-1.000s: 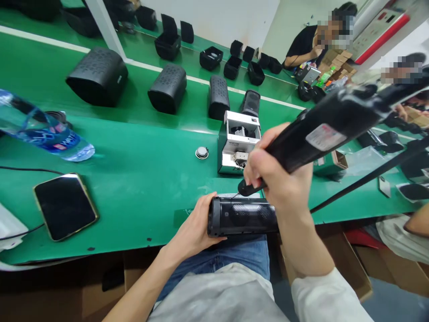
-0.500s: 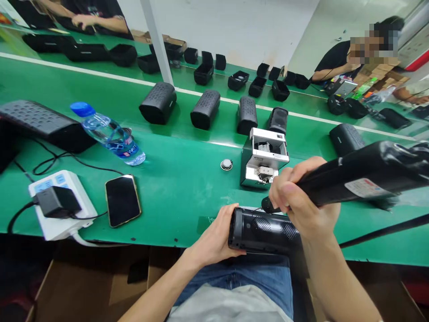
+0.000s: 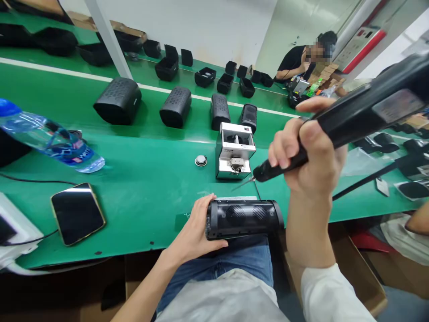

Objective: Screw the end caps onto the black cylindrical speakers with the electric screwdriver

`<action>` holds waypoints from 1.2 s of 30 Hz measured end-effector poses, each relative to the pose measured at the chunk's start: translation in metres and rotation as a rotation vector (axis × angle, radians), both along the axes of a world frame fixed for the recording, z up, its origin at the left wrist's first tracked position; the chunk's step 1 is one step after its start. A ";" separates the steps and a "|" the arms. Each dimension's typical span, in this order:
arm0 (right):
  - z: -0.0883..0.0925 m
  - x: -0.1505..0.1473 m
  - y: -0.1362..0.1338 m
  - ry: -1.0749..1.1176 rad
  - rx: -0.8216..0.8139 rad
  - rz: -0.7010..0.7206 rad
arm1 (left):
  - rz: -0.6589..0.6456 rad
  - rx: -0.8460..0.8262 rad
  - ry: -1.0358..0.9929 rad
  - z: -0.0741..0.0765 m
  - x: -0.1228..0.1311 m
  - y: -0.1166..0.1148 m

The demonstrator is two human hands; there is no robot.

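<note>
My left hand grips the left end of a black speaker, which lies on its side at the table's front edge, two mesh-covered areas facing up. In my right hand is a black electric screwdriver, fingers wrapped round its body. The screwdriver is tilted, its thin bit pointing down to the left, above and apart from the speaker. Just behind the speaker stands a silver screw feeder. A small round metal part lies to the feeder's left.
On the left are a water bottle, a phone and a white power strip. Several dark speaker housings line the green table behind the feeder. A co-worker sits at the far right.
My right hand has lifted the screwdriver up off the speaker, so its bit now shows. My left hand still holds the speaker. The view has turned to the right.
</note>
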State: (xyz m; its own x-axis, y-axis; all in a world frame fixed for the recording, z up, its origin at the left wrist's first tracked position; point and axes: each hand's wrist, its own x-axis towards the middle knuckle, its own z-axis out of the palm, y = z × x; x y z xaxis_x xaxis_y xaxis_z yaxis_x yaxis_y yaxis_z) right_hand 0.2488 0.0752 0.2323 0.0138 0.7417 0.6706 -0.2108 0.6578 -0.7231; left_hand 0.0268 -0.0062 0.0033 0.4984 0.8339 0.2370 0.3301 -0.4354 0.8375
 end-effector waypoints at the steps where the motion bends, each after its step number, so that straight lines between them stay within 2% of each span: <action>1: 0.004 0.003 0.007 -0.002 0.044 -0.084 | 0.001 0.014 -0.003 -0.001 0.001 0.000; 4: 0.002 0.004 0.030 -0.042 0.143 -0.287 | 0.006 0.077 -0.018 -0.005 0.004 0.003; 6: -0.005 0.000 0.044 -0.074 0.157 -0.345 | 0.012 0.104 -0.027 -0.007 0.006 0.004; 12: -0.019 -0.010 0.067 -0.156 0.030 -0.435 | 0.030 0.110 -0.035 -0.007 0.005 0.004; 20: -0.011 -0.009 0.064 -0.179 -0.086 -0.470 | 0.040 0.089 -0.037 -0.002 0.005 0.003; 23: -0.011 -0.007 0.066 -0.196 -0.035 -0.396 | 0.028 0.081 -0.045 -0.002 0.005 0.003; 27: -0.014 -0.003 0.075 -0.336 0.045 -0.048 | 0.010 0.080 -0.072 -0.004 0.005 0.004; 29: -0.015 -0.004 0.077 -0.358 0.015 -0.013 | 0.012 0.082 -0.073 -0.004 0.005 0.004; 34: -0.015 -0.014 0.070 -0.239 -0.030 -0.307 | 0.015 0.092 -0.061 -0.002 0.006 0.004; 36: -0.015 -0.016 0.063 -0.232 -0.098 -0.371 | 0.016 0.100 -0.056 -0.002 0.005 0.004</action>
State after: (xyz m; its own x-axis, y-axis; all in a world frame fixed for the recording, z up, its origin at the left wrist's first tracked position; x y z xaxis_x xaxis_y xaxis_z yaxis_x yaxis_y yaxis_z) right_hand 0.2328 0.1383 0.2170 0.1480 0.7750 0.6143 0.2016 0.5845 -0.7860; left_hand 0.0322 -0.0020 0.0016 0.4693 0.8121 0.3467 0.2915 -0.5131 0.8073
